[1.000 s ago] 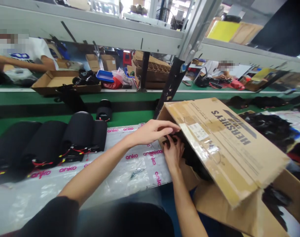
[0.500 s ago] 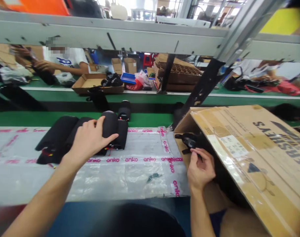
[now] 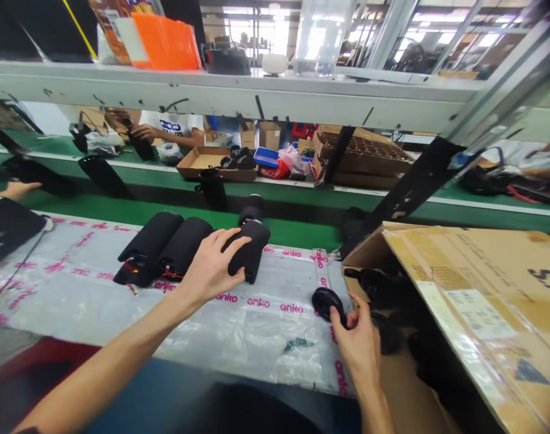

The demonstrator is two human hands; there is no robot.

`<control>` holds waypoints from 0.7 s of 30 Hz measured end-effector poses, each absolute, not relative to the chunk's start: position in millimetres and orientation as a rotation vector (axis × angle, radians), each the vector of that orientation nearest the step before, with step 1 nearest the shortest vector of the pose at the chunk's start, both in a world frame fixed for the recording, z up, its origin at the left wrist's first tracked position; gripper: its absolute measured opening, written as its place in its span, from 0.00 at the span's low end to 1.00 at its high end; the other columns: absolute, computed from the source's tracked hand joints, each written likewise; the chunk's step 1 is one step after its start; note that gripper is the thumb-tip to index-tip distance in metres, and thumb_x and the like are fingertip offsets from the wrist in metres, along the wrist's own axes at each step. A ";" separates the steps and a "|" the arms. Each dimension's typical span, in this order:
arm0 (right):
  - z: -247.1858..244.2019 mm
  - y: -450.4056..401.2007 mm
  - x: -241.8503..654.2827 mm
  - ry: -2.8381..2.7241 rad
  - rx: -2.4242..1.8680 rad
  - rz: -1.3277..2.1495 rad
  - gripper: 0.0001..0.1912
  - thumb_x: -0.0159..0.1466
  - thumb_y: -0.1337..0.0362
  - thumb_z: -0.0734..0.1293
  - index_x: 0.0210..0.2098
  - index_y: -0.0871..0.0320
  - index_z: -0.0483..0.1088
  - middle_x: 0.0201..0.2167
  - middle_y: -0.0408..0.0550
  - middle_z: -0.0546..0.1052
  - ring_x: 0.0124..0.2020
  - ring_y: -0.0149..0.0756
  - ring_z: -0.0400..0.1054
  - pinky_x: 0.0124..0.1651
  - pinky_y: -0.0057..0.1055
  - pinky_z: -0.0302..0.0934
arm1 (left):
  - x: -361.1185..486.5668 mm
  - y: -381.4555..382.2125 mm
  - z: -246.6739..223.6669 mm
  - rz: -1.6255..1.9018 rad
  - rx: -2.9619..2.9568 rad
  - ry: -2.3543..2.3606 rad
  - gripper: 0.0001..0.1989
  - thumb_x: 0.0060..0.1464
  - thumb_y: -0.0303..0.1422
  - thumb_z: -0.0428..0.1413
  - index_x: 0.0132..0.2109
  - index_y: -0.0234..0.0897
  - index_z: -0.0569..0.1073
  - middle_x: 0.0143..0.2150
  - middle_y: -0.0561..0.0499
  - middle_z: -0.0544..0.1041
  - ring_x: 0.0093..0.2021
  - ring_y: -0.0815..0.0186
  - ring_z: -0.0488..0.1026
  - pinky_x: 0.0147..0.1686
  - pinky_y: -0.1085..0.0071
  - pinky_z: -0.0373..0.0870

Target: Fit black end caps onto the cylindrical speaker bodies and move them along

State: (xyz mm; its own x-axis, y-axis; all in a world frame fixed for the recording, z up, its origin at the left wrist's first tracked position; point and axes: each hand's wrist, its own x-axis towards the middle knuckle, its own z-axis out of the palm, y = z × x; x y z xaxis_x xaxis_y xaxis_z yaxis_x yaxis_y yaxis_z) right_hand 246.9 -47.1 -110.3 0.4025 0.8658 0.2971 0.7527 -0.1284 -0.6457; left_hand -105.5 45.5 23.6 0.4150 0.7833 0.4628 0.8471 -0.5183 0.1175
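My left hand (image 3: 214, 265) curls its fingers and thumb about a black cylindrical housing (image 3: 253, 244), the rightmost in a row on the plastic-covered bench. More black cylinders (image 3: 154, 238) lie to its left, with red and yellow wires showing at their near ends. Between the thumb and fingers of my right hand (image 3: 359, 331) is a black round cap (image 3: 328, 303), tilted above the bench just outside the open cardboard box (image 3: 474, 283). Dark parts (image 3: 379, 286) inside that box are partly hidden in shadow.
A green conveyor belt (image 3: 297, 232) runs behind the bench, with a small black cylinder (image 3: 251, 209) standing on it. A slanted black post (image 3: 397, 193) and an overhead shelf (image 3: 211, 99) frame the space. Another person's hand (image 3: 19, 188) shows at far left; co-workers sit opposite.
My right hand has come out of the cardboard box to the left, bringing the round black cap over the bench. My left hand stays at the black cylinders. The view has shifted.
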 end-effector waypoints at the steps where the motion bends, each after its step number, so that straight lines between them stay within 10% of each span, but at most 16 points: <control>1: -115.2 -48.0 247.8 -1.435 -1.929 0.162 0.31 0.66 0.49 0.67 0.63 0.58 0.72 0.30 0.44 0.71 0.32 0.46 0.70 0.41 0.43 0.66 | -104.5 46.1 25.7 -0.732 -2.523 -1.456 0.29 0.56 0.30 0.61 0.65 0.40 0.72 0.68 0.40 0.73 0.66 0.45 0.70 0.68 0.47 0.68; 7: -132.4 -43.3 237.0 -1.698 -1.915 -0.052 0.33 0.64 0.58 0.67 0.69 0.51 0.68 0.69 0.62 0.65 0.58 0.65 0.68 0.55 0.61 0.66 | -109.9 50.3 38.4 -0.551 -2.368 -1.668 0.29 0.58 0.33 0.63 0.66 0.41 0.73 0.67 0.38 0.72 0.64 0.42 0.71 0.60 0.47 0.74; 12: -133.7 -38.0 227.2 -1.787 -1.597 0.017 0.26 0.71 0.65 0.61 0.68 0.50 0.66 0.70 0.58 0.65 0.64 0.59 0.66 0.62 0.61 0.65 | -115.6 40.4 40.9 -0.194 -2.207 -1.880 0.33 0.61 0.43 0.64 0.70 0.41 0.70 0.66 0.33 0.70 0.58 0.38 0.72 0.47 0.49 0.77; 21: -151.0 -35.6 217.5 -1.888 -1.432 0.055 0.21 0.74 0.62 0.65 0.65 0.50 0.70 0.69 0.57 0.67 0.71 0.59 0.59 0.67 0.65 0.64 | -71.9 167.2 116.5 0.042 -2.379 -2.173 0.42 0.65 0.59 0.55 0.73 0.31 0.65 0.65 0.28 0.75 0.65 0.34 0.72 0.65 0.43 0.65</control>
State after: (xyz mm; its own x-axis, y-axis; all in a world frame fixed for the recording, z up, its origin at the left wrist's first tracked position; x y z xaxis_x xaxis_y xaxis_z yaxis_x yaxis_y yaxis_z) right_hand 217.5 -35.6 -151.0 -0.0902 0.8425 0.5312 0.8101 0.3723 -0.4530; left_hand -71.9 167.2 116.5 0.0918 0.9930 -0.0739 0.9952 -0.0889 0.0419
